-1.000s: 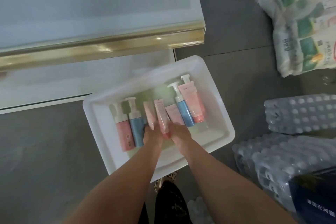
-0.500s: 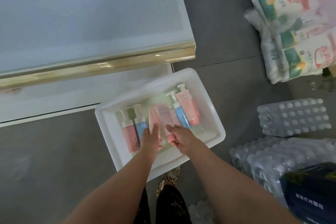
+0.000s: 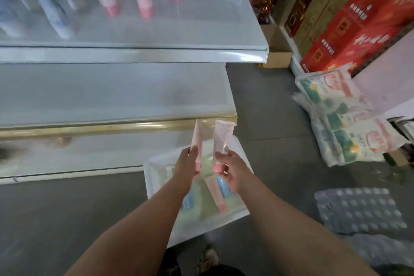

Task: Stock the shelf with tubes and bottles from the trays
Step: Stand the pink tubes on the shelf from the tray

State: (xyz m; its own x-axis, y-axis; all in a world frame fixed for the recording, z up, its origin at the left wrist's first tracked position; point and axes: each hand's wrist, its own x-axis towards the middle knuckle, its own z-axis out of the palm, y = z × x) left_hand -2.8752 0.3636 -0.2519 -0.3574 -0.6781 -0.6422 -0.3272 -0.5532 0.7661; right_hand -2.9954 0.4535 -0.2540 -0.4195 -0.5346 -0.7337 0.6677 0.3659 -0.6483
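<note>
Two pink tubes up, frame centre: left hand [image 3: 187,162] grips narrow tube [image 3: 197,141], right hand [image 3: 231,169] grips printed tube [image 3: 221,139], both near caps | likely light, soft, squashy; hold low | white tray [image 3: 233,213] below on grey floor [image 3: 67,208] | stocked shelf [image 3: 201,29] upper left.

Two pale pink tubes [image 3: 220,141] with deeper pink caps, a white tray [image 3: 156,168], white shelf [image 3: 156,51] with gold trim, grey floor [image 3: 56,208].

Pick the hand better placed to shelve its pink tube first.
Marginal call: left. The left hand holds its tube nearer the shelf; the right hand and its tube sit further out.
</note>
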